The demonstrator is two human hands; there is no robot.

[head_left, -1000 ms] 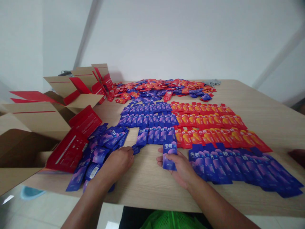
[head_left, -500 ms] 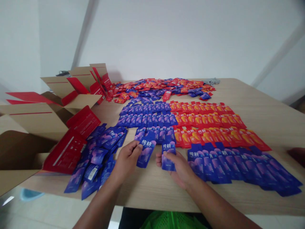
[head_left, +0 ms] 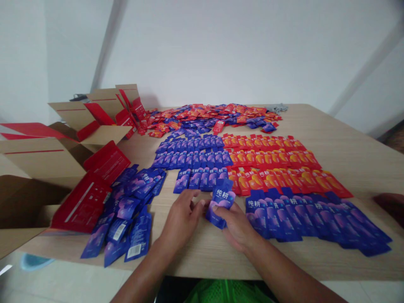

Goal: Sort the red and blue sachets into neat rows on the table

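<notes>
Between the thumb and fingers of my right hand (head_left: 238, 225) is a blue-purple pouch (head_left: 222, 195), tilted, its printed front facing me. Whether more pouches lie behind it I cannot make out. Just left of it is my left hand (head_left: 184, 214), empty, with bent fingers and the thumb apart, its tips close to the pouch. Left of that hand lies a loose pile of blue pouches (head_left: 126, 206), some with barcodes showing. A fanned row of blue pouches (head_left: 290, 214) lies to the right of my right hand.
Overlapping rows of blue pouches (head_left: 192, 158) and orange-red pouches (head_left: 271, 158) lie ahead. Behind them is a mixed heap (head_left: 208, 113) of pouches. Open cardboard boxes (head_left: 41, 160) with red sides crowd the left. At the right edge, a dark red shape (head_left: 389, 206) shows partly.
The pouch in my left hand has left it and appears gathered with the one in my right hand. My left hand has shifted right. The right-hand pouch is more tilted.
</notes>
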